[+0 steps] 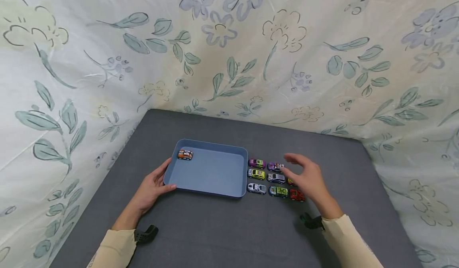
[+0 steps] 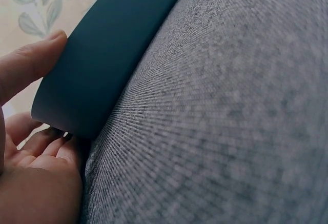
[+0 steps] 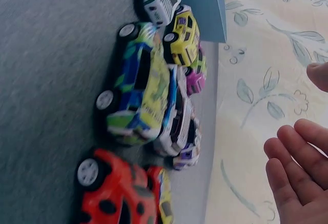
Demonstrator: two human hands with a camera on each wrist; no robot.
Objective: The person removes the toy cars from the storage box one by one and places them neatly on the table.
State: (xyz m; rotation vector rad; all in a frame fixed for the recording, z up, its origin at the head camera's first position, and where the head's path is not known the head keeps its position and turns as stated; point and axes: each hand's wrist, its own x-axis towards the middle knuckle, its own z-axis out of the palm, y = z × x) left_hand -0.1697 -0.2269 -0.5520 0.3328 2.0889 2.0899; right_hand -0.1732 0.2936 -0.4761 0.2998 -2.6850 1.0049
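My left hand [image 1: 150, 189] holds the front left corner of a shallow blue tray [image 1: 209, 174], its thumb against the front wall and its other fingers round the left side. In the left wrist view, the tray's outer wall [image 2: 110, 49] rises between thumb and fingers. An orange toy car [image 1: 185, 154] sits in the tray's far left corner. My right hand [image 1: 311, 180] hovers over the toy cars right of the tray, fingers spread from the thumb and holding nothing. Its thumb overlaps a purple toy car [image 1: 275, 166] in the head view; a red-and-yellow car [image 1: 291, 182] is partly hidden under it.
Beside the tray's right wall stand a magenta car [image 1: 257, 163], a yellow car [image 1: 256, 174] and a white car [image 1: 256, 188]. Further right are a silver car [image 1: 276, 178], a green-and-blue car [image 1: 278, 192] and a red car [image 1: 297, 195]. Floral curtains [image 1: 229, 60] surround the grey table [image 1: 215, 228].
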